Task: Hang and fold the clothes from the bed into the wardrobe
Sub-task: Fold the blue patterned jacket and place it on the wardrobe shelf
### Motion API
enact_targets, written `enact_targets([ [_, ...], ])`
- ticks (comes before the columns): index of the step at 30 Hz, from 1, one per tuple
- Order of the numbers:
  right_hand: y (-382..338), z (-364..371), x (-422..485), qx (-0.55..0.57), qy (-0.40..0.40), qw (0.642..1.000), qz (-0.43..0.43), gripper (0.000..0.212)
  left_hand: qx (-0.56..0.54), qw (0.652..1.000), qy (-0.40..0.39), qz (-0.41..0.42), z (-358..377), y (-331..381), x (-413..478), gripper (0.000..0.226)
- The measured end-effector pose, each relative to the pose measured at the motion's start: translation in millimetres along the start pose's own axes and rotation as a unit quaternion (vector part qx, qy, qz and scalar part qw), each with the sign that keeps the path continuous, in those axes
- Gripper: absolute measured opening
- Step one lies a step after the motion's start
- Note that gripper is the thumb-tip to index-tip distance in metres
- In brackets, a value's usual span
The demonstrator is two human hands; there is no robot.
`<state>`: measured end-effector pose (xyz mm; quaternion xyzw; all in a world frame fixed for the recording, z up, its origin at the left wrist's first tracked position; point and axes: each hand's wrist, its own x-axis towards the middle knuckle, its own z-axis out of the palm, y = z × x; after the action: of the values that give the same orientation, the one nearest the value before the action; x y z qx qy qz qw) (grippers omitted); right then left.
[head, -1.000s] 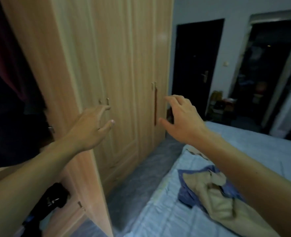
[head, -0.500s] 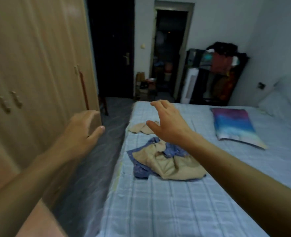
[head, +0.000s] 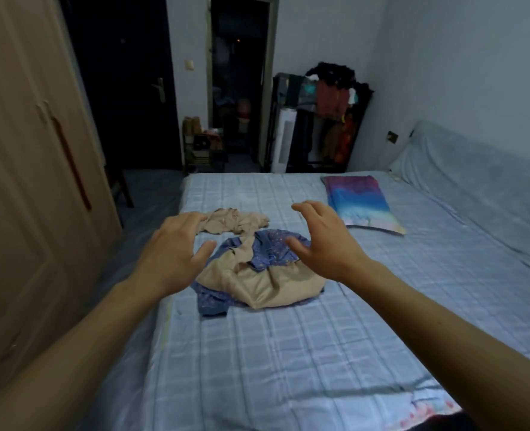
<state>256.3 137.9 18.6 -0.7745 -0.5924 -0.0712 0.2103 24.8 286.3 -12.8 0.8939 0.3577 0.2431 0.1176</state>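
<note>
Head: clothes pile (head: 266,281) below, between spread fingers (head: 307,209)

Both bare arms reach forward, palms down. The left hand (head: 172,255) and the right hand (head: 325,241) hold nothing, their fingers (head: 304,206) spread and loosely bent, thumbs pointing inward.

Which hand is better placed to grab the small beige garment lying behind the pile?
Left, probably. The left hand reaches beside the small beige garment; the right hand hovers over the blue garment, farther away.
</note>
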Motion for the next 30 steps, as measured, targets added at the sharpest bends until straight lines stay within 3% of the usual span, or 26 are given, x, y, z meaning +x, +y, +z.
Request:
enact_targets([
  [9, 142, 9, -14, 0.029, 0.001, 0.999, 0.029, 0.059, 0.019, 0.999, -0.037, 0.013, 94, 92, 50, 0.055],
  [16, 251, 9, 5, 0.024, -0.054, 0.998, 0.013, 0.066, 0.025, 0.995, -0.093, -0.037, 162, 158, 94, 0.073],
  [23, 292, 32, 27, 0.079, -0.054, 0.995, 0.023, 0.063, 0.038, 0.991, -0.120, -0.047, 201, 156, 135, 0.065],
  [30, 297, 79, 85, 0.085, -0.083, 0.993, 0.020, 0.061, -0.018, 0.990, -0.127, -0.058, 253, 119, 193, 0.060],
])
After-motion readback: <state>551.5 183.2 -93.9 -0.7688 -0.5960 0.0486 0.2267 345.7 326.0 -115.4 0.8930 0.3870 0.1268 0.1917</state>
